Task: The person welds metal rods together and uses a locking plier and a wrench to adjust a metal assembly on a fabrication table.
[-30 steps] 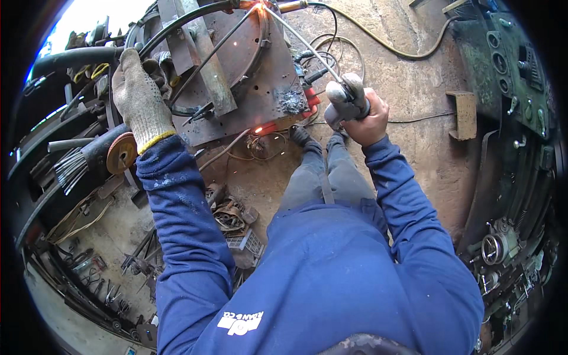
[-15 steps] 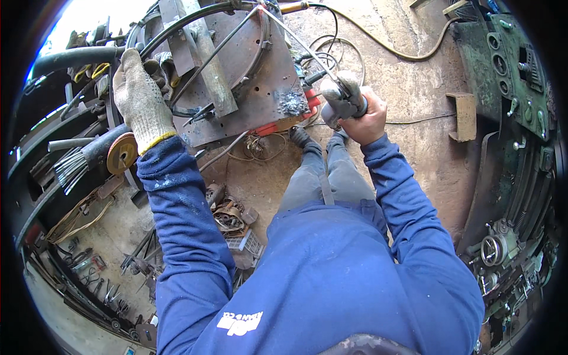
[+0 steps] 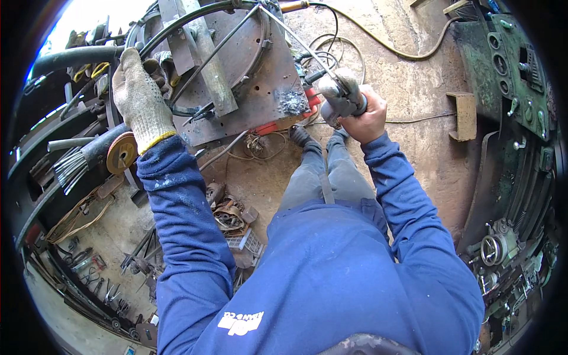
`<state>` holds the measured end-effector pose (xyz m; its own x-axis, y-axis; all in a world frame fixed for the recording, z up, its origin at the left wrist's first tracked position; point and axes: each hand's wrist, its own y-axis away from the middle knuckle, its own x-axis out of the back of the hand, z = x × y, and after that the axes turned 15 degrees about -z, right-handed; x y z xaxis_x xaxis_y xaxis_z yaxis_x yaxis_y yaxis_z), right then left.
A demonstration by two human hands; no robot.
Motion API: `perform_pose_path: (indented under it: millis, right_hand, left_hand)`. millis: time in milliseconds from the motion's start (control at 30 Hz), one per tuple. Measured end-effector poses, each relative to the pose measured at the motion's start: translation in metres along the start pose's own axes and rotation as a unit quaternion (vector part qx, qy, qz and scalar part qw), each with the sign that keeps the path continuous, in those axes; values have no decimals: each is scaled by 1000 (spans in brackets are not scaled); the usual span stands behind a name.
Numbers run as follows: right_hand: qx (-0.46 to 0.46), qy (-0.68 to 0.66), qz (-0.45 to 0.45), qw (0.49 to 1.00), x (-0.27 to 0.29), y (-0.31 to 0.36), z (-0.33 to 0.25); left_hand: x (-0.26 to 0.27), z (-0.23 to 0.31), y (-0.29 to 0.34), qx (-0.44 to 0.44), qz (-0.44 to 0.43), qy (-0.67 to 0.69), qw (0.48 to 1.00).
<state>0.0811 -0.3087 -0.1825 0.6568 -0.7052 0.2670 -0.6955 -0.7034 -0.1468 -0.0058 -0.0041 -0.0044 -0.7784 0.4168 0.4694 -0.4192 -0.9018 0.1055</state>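
Note:
My left hand [image 3: 139, 97], in a knitted glove with a yellow cuff, is closed around the end of a dark curved metal bar [image 3: 183, 22]. That bar arches over a worn steel table [image 3: 266, 115]. My bare right hand [image 3: 368, 115] grips a grey, rounded tool [image 3: 343, 100] beyond the table's right edge; its kind is not clear. A thin straight rod [image 3: 296, 40] runs from the top of the arch to this tool. Another rod [image 3: 219, 50] slants down-left over the table. A flat steel bar [image 3: 210, 65] lies beneath it.
Cables [image 3: 402, 56] trail over the floor at the far right. A green machine [image 3: 520, 71] with levers and a handwheel [image 3: 491, 249] lines the right side. On the left are a wire bundle [image 3: 74, 165], a round disc [image 3: 122, 154] and stacked metal. A grey plastic basket [image 3: 248, 242] stands below the table.
Almost nothing differs. Both hands keep their holds, and the bar, rods and tool stay in nearly the same place.

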Motion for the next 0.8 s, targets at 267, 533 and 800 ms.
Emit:
perform_pose_path:
  millis: [267, 533, 800]
  right_hand:
    - [-163, -91, -96, 978, 0, 9, 5]
    - [-7, -108, 1, 994, 5, 9, 3]
    - [-29, 7, 5, 1000, 11, 12, -1]
  left_hand:
    - [1, 10, 5, 35, -35, 72, 996]
    - [0, 4, 2, -2, -17, 64, 998]
    - [7, -6, -8, -13, -14, 38, 999]
